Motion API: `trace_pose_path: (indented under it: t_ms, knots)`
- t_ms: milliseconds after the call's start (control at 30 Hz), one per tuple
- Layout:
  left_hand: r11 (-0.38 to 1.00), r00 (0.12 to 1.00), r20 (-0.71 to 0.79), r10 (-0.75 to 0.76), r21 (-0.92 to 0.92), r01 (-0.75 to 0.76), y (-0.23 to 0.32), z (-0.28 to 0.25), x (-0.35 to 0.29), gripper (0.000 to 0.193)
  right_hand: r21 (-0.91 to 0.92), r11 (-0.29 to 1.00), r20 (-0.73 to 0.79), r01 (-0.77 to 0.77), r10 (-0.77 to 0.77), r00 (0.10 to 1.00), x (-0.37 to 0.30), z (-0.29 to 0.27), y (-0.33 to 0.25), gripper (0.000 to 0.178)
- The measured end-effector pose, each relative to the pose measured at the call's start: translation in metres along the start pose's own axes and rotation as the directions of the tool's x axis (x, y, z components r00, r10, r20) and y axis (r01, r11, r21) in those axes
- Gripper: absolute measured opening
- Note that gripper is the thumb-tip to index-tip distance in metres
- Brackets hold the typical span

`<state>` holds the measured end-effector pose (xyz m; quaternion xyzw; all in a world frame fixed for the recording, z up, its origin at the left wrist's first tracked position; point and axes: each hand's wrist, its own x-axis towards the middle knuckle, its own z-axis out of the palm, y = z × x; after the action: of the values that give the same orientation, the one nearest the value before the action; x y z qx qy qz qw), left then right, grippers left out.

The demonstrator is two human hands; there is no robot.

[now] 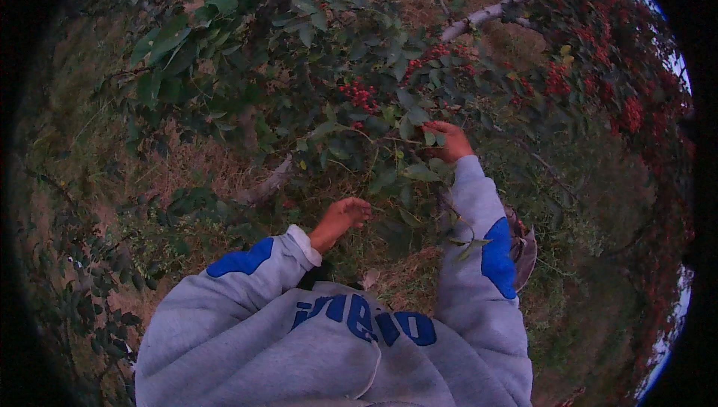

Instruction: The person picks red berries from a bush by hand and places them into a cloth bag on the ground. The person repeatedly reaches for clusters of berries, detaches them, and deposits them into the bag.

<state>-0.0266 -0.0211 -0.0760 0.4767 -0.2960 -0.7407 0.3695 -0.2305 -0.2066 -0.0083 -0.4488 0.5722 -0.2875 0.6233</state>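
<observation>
My right hand (450, 143) reaches in among the leaves of a bush, its fingers bent together beside a thin leafy twig (396, 139). Leaves partly cover those fingers, so what they pinch is hidden. Just left of that hand hangs a cluster of small red berries (359, 95); another berry cluster (435, 53) sits higher up. Lower and to the left, my left hand (342, 220) is held in the air below the foliage, fingers loosely curved and apart, with nothing visible in them.
A pale thick branch (490, 14) slants across the upper right, and another branch (271, 181) rises left of centre. Heavy red berry bunches (630, 114) line the right side. Partly behind my right forearm is a brownish cloth-like thing (526, 251). Dry grass (407, 272) covers the ground.
</observation>
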Motion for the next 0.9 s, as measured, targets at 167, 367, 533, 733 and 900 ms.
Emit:
trace_pose_path:
  t_ms: [167,367,533,733,900]
  knots:
    - [1.0,1.0,0.002,0.003,-0.005,-0.003,-0.003,-0.006,0.003,0.017,-0.02,0.998,0.093,0.053,-0.051,0.994,0.0,-0.004,-0.007,0.017]
    - [0.999,0.999,0.026,0.035,-0.021,-0.034,-0.007,-0.013,0.007,0.018,0.109,0.993,0.041,0.038,-0.042,0.998,-0.008,0.001,-0.013,0.015]
    - [0.999,0.999,0.018,0.046,-0.015,-0.046,-0.008,-0.016,0.009,0.019,-0.121,0.97,0.111,0.211,-0.198,0.974,0.003,-0.005,-0.012,0.018]
    - [0.999,0.999,-0.003,0.034,-0.037,-0.034,-0.006,-0.018,0.011,0.019,-0.138,0.963,0.193,0.23,-0.202,0.96,0.018,-0.017,-0.002,0.018]
    - [0.998,0.999,-0.023,0.027,-0.064,-0.028,-0.005,-0.02,0.011,0.018,-0.16,0.947,0.122,0.278,-0.261,0.958,0.024,-0.017,0.003,0.019]
